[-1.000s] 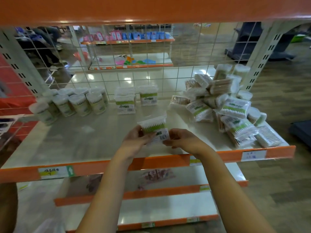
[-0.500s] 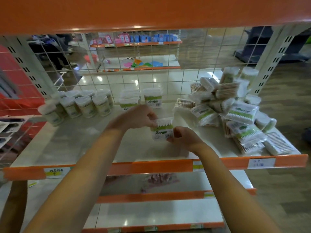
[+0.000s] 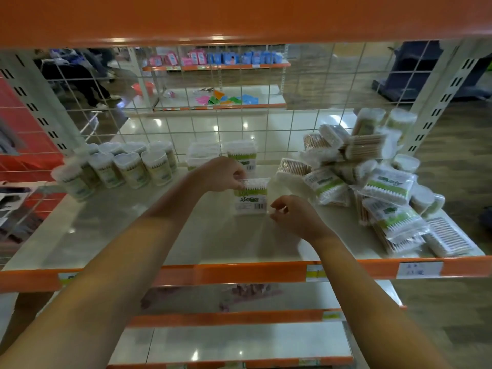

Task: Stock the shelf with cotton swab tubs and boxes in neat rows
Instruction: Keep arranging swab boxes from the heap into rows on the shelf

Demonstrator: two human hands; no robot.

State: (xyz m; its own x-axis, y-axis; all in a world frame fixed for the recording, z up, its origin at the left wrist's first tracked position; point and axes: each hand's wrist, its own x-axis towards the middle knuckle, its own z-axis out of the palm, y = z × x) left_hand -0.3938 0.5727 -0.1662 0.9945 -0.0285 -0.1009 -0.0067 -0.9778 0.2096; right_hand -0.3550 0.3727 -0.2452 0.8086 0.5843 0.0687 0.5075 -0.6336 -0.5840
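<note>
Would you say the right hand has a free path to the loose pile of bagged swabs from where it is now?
Probably yes: the right hand holds nothing, and the pile of bagged swabs lies just to its right with only bare shelf between.

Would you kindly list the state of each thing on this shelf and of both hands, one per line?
Swab box: upright on the shelf, label facing the camera.
Left hand: fingers pinch the box's top left edge.
Right hand: fingers curled beside the box's lower right corner; contact unclear.
Round tubs: upright, in rows.
Rear boxes: upright, by the wire grid.
Bagged swabs: loose pile, unsorted.
</note>
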